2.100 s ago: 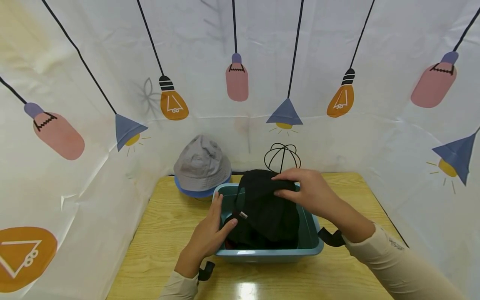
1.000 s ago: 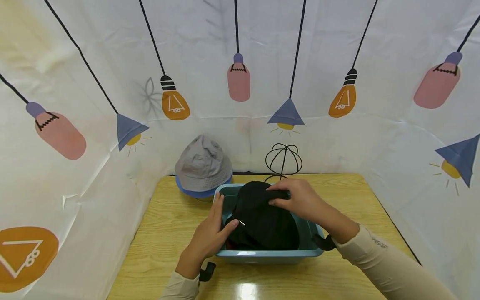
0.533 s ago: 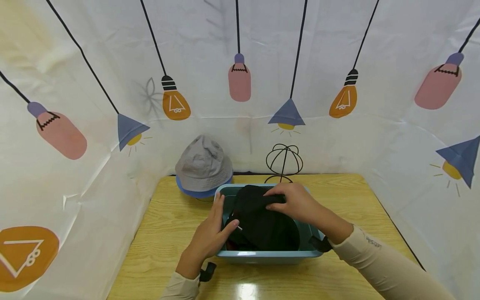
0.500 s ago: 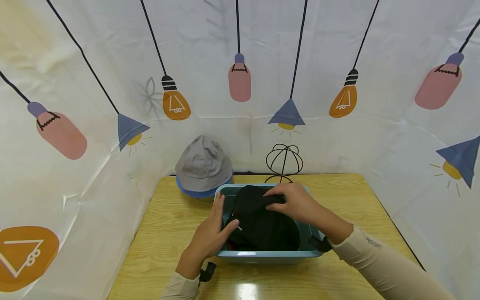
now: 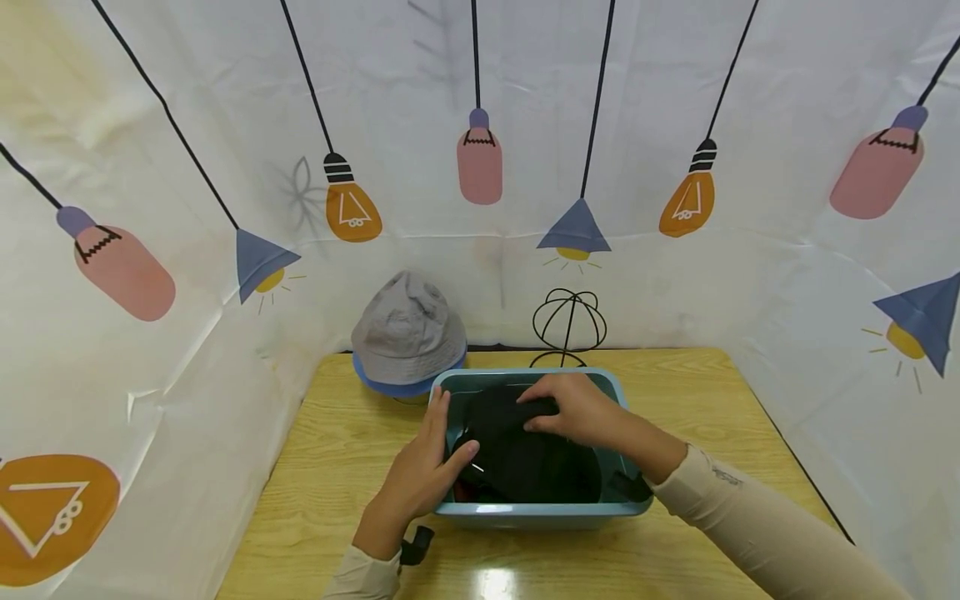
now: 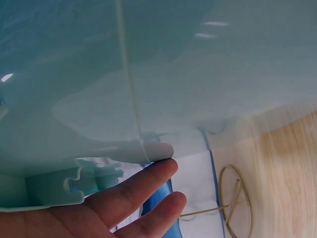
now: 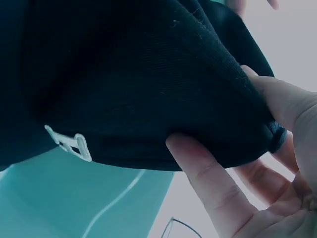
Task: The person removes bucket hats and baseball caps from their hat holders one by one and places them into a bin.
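Note:
A black cap [image 5: 532,458] lies mostly inside a blue-green plastic basin [image 5: 543,509]. A small light buckle shows on its left side in the head view. My right hand [image 5: 577,410] grips the cap's upper part between thumb and fingers; the right wrist view shows a white embroidered mark on the black cloth [image 7: 119,89]. At the basin's left wall rests my left hand [image 5: 420,465], fingers straight along the rim and thumb over the inside. In the left wrist view its fingers [image 6: 143,186] lie beside the basin wall. Something reddish under the cap is mostly hidden.
Behind the basin on the left, a grey bucket hat [image 5: 408,329] sits over a blue one [image 5: 386,385]. A black wire hat stand [image 5: 568,325] is at the back right. All stand on a wood-grain table [image 5: 300,500] before a lamp-patterned cloth [image 5: 637,283].
My right hand has moved down and left, lowering the cap deeper into the basin. More of the wire stand shows behind it. The left hand has stayed at the basin's left side.

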